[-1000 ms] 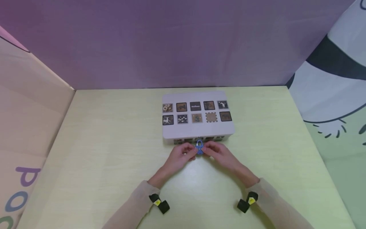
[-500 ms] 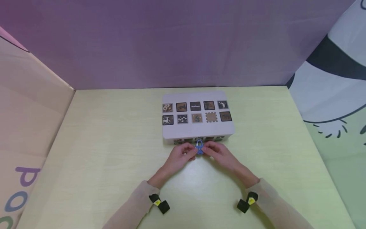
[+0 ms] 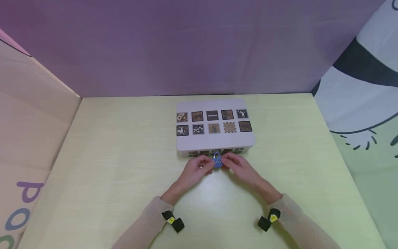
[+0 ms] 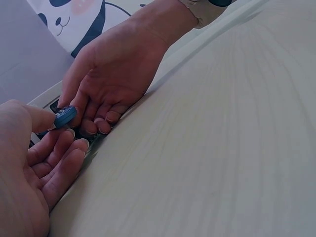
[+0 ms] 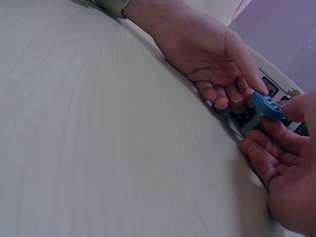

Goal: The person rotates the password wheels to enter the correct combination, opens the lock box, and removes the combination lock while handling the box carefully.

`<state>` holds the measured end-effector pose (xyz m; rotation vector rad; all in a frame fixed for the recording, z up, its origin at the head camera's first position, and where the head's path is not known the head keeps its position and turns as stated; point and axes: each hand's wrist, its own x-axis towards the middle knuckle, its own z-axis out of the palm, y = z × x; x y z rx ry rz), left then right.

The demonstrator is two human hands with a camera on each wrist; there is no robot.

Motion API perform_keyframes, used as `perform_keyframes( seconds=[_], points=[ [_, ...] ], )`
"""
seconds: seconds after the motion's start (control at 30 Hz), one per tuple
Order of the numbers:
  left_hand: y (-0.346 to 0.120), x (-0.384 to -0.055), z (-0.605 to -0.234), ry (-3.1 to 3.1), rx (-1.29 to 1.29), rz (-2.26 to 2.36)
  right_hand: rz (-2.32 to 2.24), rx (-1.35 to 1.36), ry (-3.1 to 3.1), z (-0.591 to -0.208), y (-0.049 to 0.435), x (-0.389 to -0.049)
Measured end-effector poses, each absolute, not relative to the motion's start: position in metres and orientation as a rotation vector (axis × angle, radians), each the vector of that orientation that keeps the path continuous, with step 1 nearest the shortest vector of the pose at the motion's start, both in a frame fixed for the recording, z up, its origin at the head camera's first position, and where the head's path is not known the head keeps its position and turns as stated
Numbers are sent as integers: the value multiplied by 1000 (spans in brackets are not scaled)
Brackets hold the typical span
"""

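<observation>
A small blue combination padlock (image 3: 217, 162) hangs by its shackle at the front of a white tin box (image 3: 214, 140) with square pictures on it. From the left side, my left hand (image 3: 195, 169) pinches the padlock body between thumb and fingers. My right hand (image 3: 242, 168) holds its right edge, thumb and index finger at the rim. In the right wrist view the row of dials shows on the padlock (image 5: 268, 105), between both hands' fingertips. The remaining fingers of both hands curl loosely below it, close over the table.
The pale wooden table (image 3: 124, 148) extends around the box. A purple backdrop (image 3: 192, 48) rises behind it, and printed panels stand at the left and right. Each sleeve carries a small black wrist device (image 3: 173, 221).
My right thumb has shifted slightly rightward, uncovering more of the padlock's face. The left hand and the box stay in place.
</observation>
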<state>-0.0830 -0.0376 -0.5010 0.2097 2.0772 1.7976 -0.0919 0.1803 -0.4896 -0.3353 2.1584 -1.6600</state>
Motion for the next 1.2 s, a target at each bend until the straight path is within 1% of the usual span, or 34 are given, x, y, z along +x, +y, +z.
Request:
perform_keyframes(
  seconds=[0.6, 1.2],
  points=[
    [-38, -83, -500, 2065, 201, 1810, -1633, -318, 2131, -485, 179, -92],
    [-38, -83, -500, 2078, 215, 1799, -1615, -334, 2171, -488, 180, -92]
  ],
)
